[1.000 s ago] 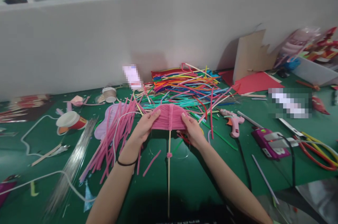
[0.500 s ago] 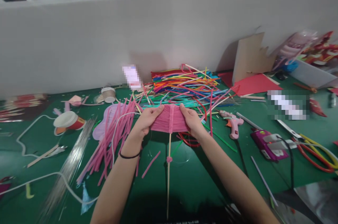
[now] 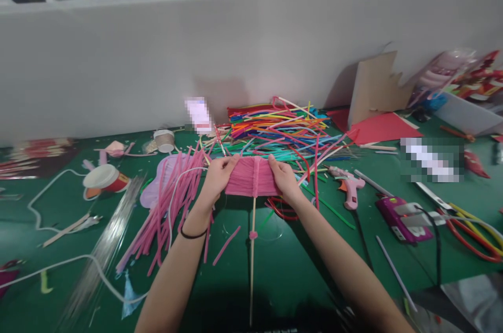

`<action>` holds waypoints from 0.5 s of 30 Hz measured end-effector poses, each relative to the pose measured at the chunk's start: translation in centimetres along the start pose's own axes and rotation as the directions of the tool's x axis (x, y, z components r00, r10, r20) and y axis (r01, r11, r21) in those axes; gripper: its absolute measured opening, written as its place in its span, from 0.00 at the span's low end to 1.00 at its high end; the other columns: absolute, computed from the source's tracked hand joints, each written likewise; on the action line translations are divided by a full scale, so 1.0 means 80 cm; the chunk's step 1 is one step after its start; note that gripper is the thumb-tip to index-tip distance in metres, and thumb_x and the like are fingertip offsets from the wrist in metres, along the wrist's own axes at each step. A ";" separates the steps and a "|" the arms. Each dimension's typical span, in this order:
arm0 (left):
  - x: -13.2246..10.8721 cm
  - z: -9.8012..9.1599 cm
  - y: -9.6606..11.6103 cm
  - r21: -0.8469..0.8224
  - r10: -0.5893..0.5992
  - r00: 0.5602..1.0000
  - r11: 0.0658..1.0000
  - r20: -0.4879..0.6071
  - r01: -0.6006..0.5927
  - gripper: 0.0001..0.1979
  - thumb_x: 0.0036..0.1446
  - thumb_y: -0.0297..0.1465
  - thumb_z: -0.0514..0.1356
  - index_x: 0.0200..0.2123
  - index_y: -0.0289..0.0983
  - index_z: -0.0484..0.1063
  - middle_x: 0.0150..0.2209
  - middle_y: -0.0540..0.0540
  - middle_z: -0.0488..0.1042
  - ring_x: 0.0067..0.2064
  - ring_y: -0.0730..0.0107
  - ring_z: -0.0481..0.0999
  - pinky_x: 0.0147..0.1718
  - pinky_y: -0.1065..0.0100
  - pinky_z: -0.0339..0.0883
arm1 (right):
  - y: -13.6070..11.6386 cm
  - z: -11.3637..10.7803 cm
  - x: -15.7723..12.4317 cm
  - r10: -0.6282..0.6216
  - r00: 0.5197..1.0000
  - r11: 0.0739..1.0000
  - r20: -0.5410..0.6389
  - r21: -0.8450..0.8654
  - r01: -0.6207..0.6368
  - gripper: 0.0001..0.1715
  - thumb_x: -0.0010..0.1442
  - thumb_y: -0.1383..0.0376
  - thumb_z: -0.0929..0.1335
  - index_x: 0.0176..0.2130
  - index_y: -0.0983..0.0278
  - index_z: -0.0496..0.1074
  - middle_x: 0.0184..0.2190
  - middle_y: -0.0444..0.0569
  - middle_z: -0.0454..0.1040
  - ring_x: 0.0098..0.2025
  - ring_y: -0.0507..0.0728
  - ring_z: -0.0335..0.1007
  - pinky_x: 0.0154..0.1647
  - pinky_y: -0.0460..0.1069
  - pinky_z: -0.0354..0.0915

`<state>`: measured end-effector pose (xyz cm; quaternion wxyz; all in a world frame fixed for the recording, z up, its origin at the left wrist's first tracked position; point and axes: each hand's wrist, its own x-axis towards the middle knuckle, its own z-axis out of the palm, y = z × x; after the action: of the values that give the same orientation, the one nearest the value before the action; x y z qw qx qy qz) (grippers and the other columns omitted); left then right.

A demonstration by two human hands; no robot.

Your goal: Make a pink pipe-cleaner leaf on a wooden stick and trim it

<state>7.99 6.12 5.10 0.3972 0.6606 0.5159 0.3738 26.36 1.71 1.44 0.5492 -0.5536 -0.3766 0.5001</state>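
Observation:
Between my two hands is a pink fan-like panel (image 3: 243, 178) of pipe cleaners laid side by side, with a raised strip down its middle. A thin wooden stick (image 3: 252, 270) runs from its lower edge toward me, with a small pink knot (image 3: 253, 235) partway down. My left hand (image 3: 219, 178) pinches the panel's left edge, thumb on top. On the opposite edge, my right hand (image 3: 285, 178) grips in the same way. The fingers beneath are hidden. Left of my left hand lies a bundle of pink pipe cleaners (image 3: 161, 218).
Behind my hands lies a heap of coloured pipe cleaners (image 3: 279, 126). To the right are a pink glue gun (image 3: 351, 186), a purple power block (image 3: 404, 220) and scissors (image 3: 471, 233). On the left are a paper cup (image 3: 106, 180), thin wires (image 3: 110, 233) and a white cable (image 3: 94, 265).
The whole view has shifted slightly, so everything sits a little farther right. My left fingers have moved slightly at the panel's left edge; both hands still hold it.

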 end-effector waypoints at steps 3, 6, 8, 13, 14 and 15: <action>0.000 -0.002 -0.012 0.071 0.034 0.999 0.997 -0.041 -0.031 0.26 0.57 0.50 0.55 0.20 0.34 0.69 0.21 0.51 0.68 0.27 0.70 0.67 0.28 0.70 0.58 | 0.002 0.000 0.003 0.000 1.000 1.000 0.016 -0.003 0.000 0.33 0.52 0.38 0.65 0.18 0.61 0.59 0.14 0.38 0.59 0.18 0.48 0.52 0.19 0.45 0.48; -0.006 -0.008 -0.021 -0.061 -0.055 0.998 0.997 0.021 0.056 0.25 0.58 0.51 0.53 0.26 0.34 0.71 0.24 0.50 0.72 0.27 0.69 0.71 0.28 0.69 0.63 | 0.000 -0.004 0.009 0.036 0.999 0.996 0.020 0.076 -0.038 0.31 0.52 0.38 0.65 0.21 0.61 0.63 0.16 0.40 0.65 0.19 0.51 0.59 0.20 0.46 0.54; -0.013 -0.013 -0.024 -0.197 -0.156 0.976 0.963 0.155 0.185 0.23 0.58 0.51 0.54 0.34 0.35 0.72 0.29 0.48 0.76 0.27 0.68 0.74 0.28 0.68 0.67 | -0.004 -0.008 0.014 0.062 0.998 0.989 -0.005 0.134 -0.061 0.30 0.51 0.37 0.65 0.24 0.61 0.66 0.18 0.41 0.69 0.20 0.53 0.63 0.21 0.47 0.57; -0.028 -0.026 -0.018 -0.277 -0.208 0.919 0.911 0.335 0.307 0.19 0.53 0.45 0.63 0.37 0.34 0.72 0.37 0.41 0.80 0.33 0.65 0.80 0.30 0.69 0.70 | -0.009 -0.010 0.024 0.049 0.998 0.981 -0.026 0.190 -0.043 0.29 0.50 0.38 0.66 0.25 0.60 0.68 0.20 0.43 0.71 0.23 0.55 0.66 0.24 0.48 0.60; -0.029 -0.028 -0.017 -0.279 -0.211 0.917 0.908 0.339 0.312 0.18 0.52 0.45 0.64 0.36 0.34 0.73 0.36 0.41 0.80 0.34 0.65 0.80 0.30 0.69 0.69 | -0.009 -0.009 0.024 0.043 0.999 0.981 -0.019 0.188 -0.039 0.29 0.51 0.38 0.66 0.25 0.60 0.68 0.21 0.43 0.71 0.23 0.55 0.66 0.25 0.48 0.60; -0.029 -0.028 -0.016 -0.281 -0.214 0.919 0.907 0.330 0.312 0.18 0.52 0.44 0.64 0.35 0.34 0.73 0.35 0.41 0.80 0.33 0.66 0.80 0.30 0.70 0.69 | -0.009 -0.009 0.024 0.037 0.999 0.983 -0.015 0.180 -0.034 0.29 0.51 0.38 0.65 0.25 0.60 0.67 0.21 0.43 0.71 0.24 0.55 0.66 0.25 0.48 0.60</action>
<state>5.00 4.33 4.64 0.6206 0.5564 0.4672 0.2951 27.53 3.49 1.80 0.5912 -0.5129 -0.3150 0.5368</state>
